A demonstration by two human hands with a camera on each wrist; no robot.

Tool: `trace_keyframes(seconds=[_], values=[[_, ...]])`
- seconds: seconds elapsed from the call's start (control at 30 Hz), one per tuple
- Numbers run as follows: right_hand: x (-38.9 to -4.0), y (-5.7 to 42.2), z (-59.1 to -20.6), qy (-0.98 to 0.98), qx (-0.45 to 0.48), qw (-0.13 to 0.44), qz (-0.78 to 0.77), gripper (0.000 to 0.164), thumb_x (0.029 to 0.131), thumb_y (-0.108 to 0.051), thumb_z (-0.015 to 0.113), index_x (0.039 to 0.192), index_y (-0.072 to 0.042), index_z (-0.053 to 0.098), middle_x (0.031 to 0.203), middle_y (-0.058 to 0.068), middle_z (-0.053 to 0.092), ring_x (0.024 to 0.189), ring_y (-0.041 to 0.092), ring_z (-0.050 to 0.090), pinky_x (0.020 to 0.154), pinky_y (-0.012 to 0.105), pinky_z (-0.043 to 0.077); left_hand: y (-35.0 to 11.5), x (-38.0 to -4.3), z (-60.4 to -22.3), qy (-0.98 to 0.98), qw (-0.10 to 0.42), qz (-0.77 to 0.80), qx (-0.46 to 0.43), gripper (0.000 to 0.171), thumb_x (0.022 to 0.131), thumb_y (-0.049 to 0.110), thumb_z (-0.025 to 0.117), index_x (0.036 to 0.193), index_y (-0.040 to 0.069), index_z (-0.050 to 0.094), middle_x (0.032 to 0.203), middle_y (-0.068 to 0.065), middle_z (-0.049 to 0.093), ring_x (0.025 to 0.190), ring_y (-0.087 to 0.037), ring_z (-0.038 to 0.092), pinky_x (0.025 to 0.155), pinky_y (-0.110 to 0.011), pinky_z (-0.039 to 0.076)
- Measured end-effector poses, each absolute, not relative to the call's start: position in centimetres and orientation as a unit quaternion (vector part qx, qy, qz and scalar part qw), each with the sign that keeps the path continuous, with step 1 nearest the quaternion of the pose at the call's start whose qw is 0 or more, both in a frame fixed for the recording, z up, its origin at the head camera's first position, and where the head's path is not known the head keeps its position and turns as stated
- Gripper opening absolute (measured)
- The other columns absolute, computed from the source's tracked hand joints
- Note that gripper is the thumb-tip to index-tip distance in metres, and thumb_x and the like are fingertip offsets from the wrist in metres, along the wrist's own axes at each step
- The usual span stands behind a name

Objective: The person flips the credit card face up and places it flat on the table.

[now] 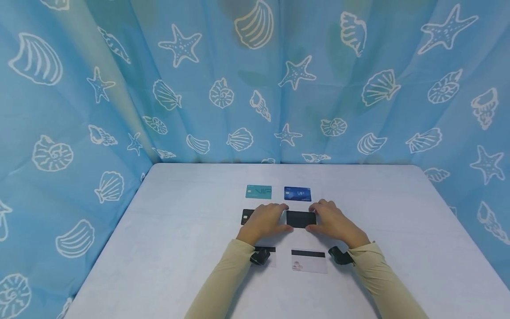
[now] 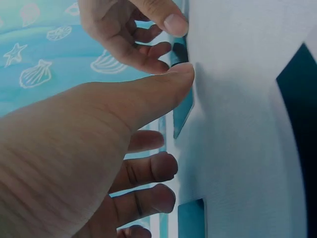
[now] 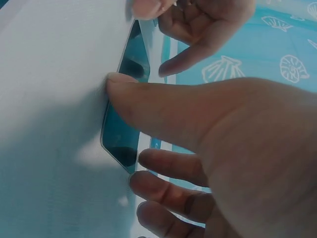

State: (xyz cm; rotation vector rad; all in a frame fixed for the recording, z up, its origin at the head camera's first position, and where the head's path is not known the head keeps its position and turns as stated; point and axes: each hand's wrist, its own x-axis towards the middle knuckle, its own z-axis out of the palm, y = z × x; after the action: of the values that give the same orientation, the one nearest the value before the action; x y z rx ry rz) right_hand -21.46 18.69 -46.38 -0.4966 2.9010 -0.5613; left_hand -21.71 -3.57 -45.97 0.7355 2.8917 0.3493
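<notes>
Both hands are at a glossy black card (image 1: pixel 301 219) near the middle of the white table. My left hand (image 1: pixel 266 220) grips its left end, thumb at the near edge and index finger toward the far edge. At the right end my right hand (image 1: pixel 334 222) grips it the same way; in the right wrist view its thumb overlaps the card (image 3: pixel 116 134). The remaining fingers of each hand are spread and loosely bent. Another black card (image 1: pixel 246 217), with a chip, lies partly hidden behind the left hand.
A teal card (image 1: pixel 258 192) and a blue VIP card (image 1: pixel 297 193) lie farther back on the table (image 1: pixel 179 248). Nearer are two pale cards with black stripes, the right one (image 1: pixel 309 262) in full sight, the left one (image 1: pixel 272 261) partly under the left wrist camera. A shell-patterned curtain (image 1: pixel 223 53) encloses the table.
</notes>
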Motion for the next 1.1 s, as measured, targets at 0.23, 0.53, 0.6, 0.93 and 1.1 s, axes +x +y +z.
trace_keyframes(seconds=[0.23,0.53,0.6,0.93,1.1], values=[[-21.6,18.8,-45.9,0.967,-0.162,0.087,-0.174,0.053,0.083,-0.027,0.087,0.124,-0.001,0.066,0.118,0.017,0.064,0.109,0.033,0.055,0.101,0.056,0.049,-3.6,-21.6,-46.1,0.962,0.082,0.117,0.231,0.065,0.094,0.05,0.072,0.147,0.016,0.056,0.141,-0.004,0.067,0.128,-0.021,0.065,0.112,-0.041,0.049],[-21.6,19.0,-45.3,0.966,-0.156,0.099,-0.179,0.051,0.083,-0.025,0.088,0.122,-0.001,0.066,0.117,0.017,0.063,0.108,0.032,0.052,0.101,0.054,0.049,-3.8,-21.9,-45.8,0.96,0.08,0.131,0.232,0.058,0.095,0.045,0.074,0.142,0.015,0.059,0.132,-0.004,0.071,0.112,-0.018,0.068,0.107,-0.039,0.053],[-21.6,19.0,-45.3,0.966,-0.153,0.104,-0.182,0.051,0.083,-0.025,0.088,0.122,-0.001,0.066,0.117,0.016,0.063,0.109,0.032,0.052,0.102,0.054,0.049,-3.7,-21.9,-46.0,0.96,0.084,0.133,0.232,0.058,0.095,0.045,0.074,0.142,0.015,0.06,0.131,-0.004,0.071,0.111,-0.018,0.068,0.106,-0.039,0.053],[-21.3,19.3,-45.5,0.962,-0.159,0.109,-0.195,0.05,0.081,-0.023,0.089,0.119,0.0,0.064,0.113,0.014,0.062,0.106,0.031,0.051,0.101,0.053,0.049,-3.4,-21.8,-46.5,0.959,0.095,0.147,0.223,0.056,0.095,0.043,0.074,0.142,0.016,0.059,0.127,-0.003,0.073,0.103,-0.016,0.067,0.101,-0.037,0.055],[-21.4,19.4,-46.0,0.96,-0.157,0.115,-0.203,0.05,0.081,-0.022,0.089,0.118,0.0,0.064,0.112,0.013,0.062,0.106,0.03,0.051,0.1,0.052,0.049,-3.2,-21.7,-46.7,0.959,0.107,0.148,0.218,0.058,0.096,0.043,0.073,0.144,0.017,0.056,0.132,-0.004,0.071,0.111,-0.018,0.068,0.105,-0.038,0.054]])
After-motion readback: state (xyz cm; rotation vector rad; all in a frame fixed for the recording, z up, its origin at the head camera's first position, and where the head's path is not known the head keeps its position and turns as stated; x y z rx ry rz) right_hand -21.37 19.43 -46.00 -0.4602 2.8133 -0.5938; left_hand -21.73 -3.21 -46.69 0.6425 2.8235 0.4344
